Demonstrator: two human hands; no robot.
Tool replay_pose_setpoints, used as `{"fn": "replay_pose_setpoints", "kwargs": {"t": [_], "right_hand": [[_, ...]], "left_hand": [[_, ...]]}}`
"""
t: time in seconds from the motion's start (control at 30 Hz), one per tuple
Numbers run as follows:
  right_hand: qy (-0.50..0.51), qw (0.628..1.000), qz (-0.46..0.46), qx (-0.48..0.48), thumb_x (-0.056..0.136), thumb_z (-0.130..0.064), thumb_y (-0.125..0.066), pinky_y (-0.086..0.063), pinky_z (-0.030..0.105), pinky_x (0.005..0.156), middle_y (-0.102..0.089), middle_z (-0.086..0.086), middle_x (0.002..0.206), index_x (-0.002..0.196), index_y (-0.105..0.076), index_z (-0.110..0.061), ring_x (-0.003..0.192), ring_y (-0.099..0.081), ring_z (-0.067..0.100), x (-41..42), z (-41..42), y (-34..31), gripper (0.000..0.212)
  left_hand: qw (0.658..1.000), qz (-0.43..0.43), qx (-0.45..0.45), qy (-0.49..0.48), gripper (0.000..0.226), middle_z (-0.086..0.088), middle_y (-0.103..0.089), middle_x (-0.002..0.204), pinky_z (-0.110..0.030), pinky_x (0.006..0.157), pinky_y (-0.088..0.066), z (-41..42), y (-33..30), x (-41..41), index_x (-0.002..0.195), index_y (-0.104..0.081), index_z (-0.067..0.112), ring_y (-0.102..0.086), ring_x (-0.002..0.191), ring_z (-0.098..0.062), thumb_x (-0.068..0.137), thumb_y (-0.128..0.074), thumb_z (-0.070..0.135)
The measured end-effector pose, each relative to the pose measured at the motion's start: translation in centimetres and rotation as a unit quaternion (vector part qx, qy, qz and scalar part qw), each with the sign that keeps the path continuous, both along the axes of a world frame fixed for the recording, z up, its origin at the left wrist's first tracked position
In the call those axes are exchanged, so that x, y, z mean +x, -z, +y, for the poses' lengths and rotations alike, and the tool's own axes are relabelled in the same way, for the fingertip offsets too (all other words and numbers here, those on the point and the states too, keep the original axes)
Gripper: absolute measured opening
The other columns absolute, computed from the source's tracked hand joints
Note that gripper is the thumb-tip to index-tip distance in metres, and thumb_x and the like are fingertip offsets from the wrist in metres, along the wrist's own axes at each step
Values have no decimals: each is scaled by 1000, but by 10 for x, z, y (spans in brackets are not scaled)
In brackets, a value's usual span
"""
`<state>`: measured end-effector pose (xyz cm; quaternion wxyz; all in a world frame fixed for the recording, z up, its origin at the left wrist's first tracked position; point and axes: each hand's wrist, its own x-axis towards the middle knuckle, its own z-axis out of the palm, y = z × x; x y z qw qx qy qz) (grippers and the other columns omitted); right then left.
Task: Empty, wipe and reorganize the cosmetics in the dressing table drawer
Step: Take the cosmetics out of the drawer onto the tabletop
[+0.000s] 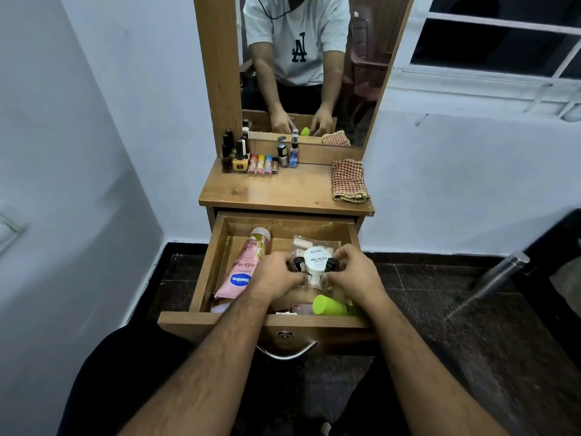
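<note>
Drawer [204,272]: pulled fully out of the dressing table, wooden, with cosmetics lying loose on its floor.
Left side of drawer: a pink Vaseline tube [243,272] lies lengthwise, cap toward the back wall.
Middle of drawer: a white nail polish remover jar [317,261] sits on a clear packet [309,242] of pale items.
Front of drawer: a lime green capped bottle [330,306] lies on its side near the front wall, with small pink and white items beside it, too hidden to name.
Left hand [276,273]: fingers curled round a small black-capped bottle [299,264], just left of the jar.
Right hand [353,272]: fingers curled round another black-capped bottle [331,265], just right of the jar; the grip looks like a pinch, though the fingers hide it.
Worktop [283,190]: nail polish bottles [234,155], lip balm sticks [260,165] and a spray bottle [294,151] stand in a row by the mirror [371,73]; a folded checked cloth [348,180] lies at the right.
</note>
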<state>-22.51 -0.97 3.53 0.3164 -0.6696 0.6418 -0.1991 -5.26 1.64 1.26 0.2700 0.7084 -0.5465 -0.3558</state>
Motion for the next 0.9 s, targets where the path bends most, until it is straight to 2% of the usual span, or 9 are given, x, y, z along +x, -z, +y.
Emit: {"fn": "replay_pose_setpoints", "kwargs": {"t": [0.13,0.2,0.27,0.33,0.43,0.53,0.7,0.83,0.9], "right_hand": [[1,984,-176,3,69,-8,-85,-58,44,75,-72,5,89,92,-58,-28,86,-70,29,0,-3,4,41],[-5,976,-216,-13,73,-2,-81,-59,43,79,-71,7,92,94,-59,-28,89,-70,27,4,-7,2,40],[-12,971,-237,-29,75,2,-79,-58,37,77,-70,7,92,96,-59,-28,90,-69,23,9,-13,-2,41],[-20,968,-246,-43,77,2,-78,-55,29,70,-69,5,91,97,-58,-29,87,-68,20,15,-21,-7,42],[-19,964,-255,-75,78,0,-79,-55,26,72,-70,-1,91,100,-57,-31,87,-68,13,26,-35,-17,44],[-23,961,-250,-114,79,-4,-79,-57,25,78,-71,-5,96,105,-57,-26,92,-68,7,36,-51,-34,41],[-13,960,-215,-180,78,-7,-80,-47,5,64,-66,-13,92,103,-61,-23,83,-61,-4,60,-91,-64,35],[5,960,-190,-208,78,-6,-80,-47,7,68,-66,-13,89,106,-64,-20,80,-62,-2,84,-129,-71,35],[13,964,-165,-207,78,-10,-80,-53,20,76,-69,-9,92,106,-64,-21,84,-64,6,95,-145,-66,34]], "left_hand": [[994,77,-63,-48,27,7,-57,61,-44,66,-54,-1,-4,3,63,-50,22,-57,64,-22,77,-74,22],[988,112,-91,-59,32,2,-55,63,-45,65,-53,-3,-6,6,63,-45,22,-61,69,-31,77,-73,27],[983,134,-113,-58,30,-1,-52,65,-36,59,-51,-7,-12,9,67,-48,22,-60,67,-26,79,-75,21],[979,141,-134,-54,21,2,-54,70,-26,59,-47,-14,-20,13,82,-59,22,-56,67,-14,79,-78,14],[978,115,-161,-68,31,8,-63,78,-21,67,-48,-29,-37,23,97,-62,26,-58,72,-7,75,-82,17],[980,85,-168,-70,28,9,-64,82,-20,67,-46,-48,-56,35,95,-61,27,-58,76,-5,77,-82,20],[975,15,-203,-95,24,9,-62,78,-28,68,-52,-93,-82,51,86,-59,27,-58,73,-8,78,-81,23],[969,-37,-207,-131,22,10,-64,82,-25,71,-49,-131,-89,59,94,-61,25,-60,80,-9,81,-79,24],[969,-52,-199,-140,26,8,-66,90,-23,74,-47,-145,-85,62,103,-64,23,-61,86,-10,82,-79,26]]}}
